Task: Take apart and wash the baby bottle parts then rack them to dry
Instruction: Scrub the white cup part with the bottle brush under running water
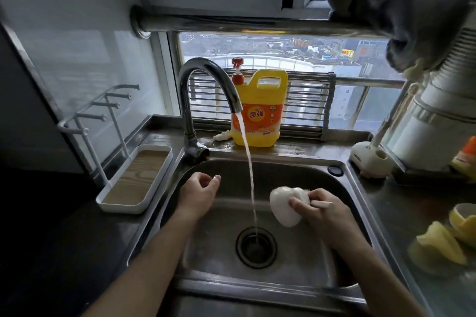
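Currently gripping a white domed plastic bottle part (pixel 283 210) in the right hand (pixel 328 212), above the stainless steel sink basin (pixel 219 252), just right of the falling tap water (pixel 251 175), with the left hand (pixel 198 193) loosely curled round nothing, well apart. On the left counter, a white peg rack tray (pixel 121 207).

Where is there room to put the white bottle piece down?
The drying rack's tray, left of the sink, lies bare, its pegs free. The sink floor around the drain is bare too, between the left hand and the right hand gripping the white piece. The right counter is crowded with yellow items.
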